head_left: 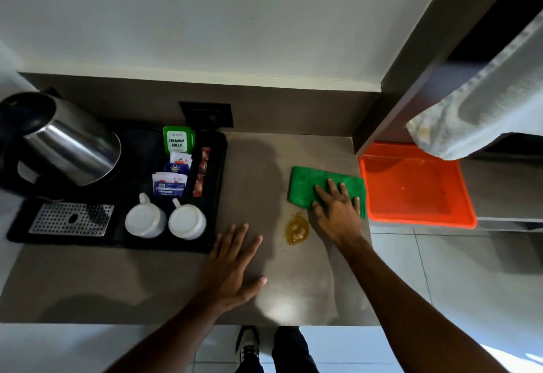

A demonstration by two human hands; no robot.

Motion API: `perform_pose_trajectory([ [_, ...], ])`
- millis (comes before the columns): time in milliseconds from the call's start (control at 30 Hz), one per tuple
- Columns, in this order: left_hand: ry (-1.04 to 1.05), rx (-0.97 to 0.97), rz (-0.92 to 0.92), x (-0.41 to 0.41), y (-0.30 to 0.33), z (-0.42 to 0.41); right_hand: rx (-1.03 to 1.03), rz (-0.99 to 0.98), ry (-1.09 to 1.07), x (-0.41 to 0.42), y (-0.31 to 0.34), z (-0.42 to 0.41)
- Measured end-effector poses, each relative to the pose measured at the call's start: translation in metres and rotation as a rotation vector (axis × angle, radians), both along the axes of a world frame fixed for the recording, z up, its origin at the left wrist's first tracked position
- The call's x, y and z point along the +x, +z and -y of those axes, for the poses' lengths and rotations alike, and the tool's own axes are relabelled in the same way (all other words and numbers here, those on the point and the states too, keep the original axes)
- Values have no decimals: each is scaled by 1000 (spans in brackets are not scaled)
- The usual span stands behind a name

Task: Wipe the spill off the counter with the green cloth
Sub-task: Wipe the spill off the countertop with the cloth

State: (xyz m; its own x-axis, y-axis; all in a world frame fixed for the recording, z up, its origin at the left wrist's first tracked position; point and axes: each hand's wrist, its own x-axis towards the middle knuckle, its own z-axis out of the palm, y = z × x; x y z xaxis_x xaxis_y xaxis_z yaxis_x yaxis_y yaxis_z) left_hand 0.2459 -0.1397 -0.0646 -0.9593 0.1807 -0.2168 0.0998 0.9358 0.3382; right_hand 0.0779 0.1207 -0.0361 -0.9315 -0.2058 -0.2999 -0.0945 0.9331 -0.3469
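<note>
A folded green cloth (308, 186) lies flat on the brown counter (147, 281) near its right edge. My right hand (338, 211) rests palm down on the cloth's near right part, fingers spread, pressing rather than gripping. Just in front of the cloth and left of that hand sits a small amber spill (296, 229); the cloth's near edge is a little short of it. My left hand (235, 261) lies flat on the bare counter to the left of the spill, fingers apart, holding nothing.
A black tray (217, 196) on the left carries a steel kettle (70, 149), two upturned white cups (145, 219), tea sachets (176, 141) and a metal grille (70, 219). An orange tub (411, 187) sits just past the counter's right edge. A pale cloth (484, 108) hangs upper right.
</note>
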Motion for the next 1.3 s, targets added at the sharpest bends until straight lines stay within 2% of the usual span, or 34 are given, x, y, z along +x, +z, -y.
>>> perform_pose_trajectory([
  [167,-31,-51,-32,1,-10,3,132,140,-34,-36,-8,29],
  [433,-12,-28,-75,1,-19,2,152,154,9,-51,-23,57],
  [533,-7,-32,-78,2,-19,2,175,140,100,-45,-29,31],
  [633,7,-20,-98,3,-22,0,190,125,100,-52,-34,14],
  [833,20,7,-106,2,-24,2,168,29,20,-49,-39,36],
  [1000,25,6,-106,2,-19,2,215,-2,132,-21,-34,21],
  [1100,29,-6,-111,1,-22,2,223,30,19,-34,-31,-1],
  [1200,35,-1,-109,1,-22,1,158,105,-139,-59,-30,27],
  [1300,42,16,-91,2,-18,1,141,109,-66,-45,-29,68],
])
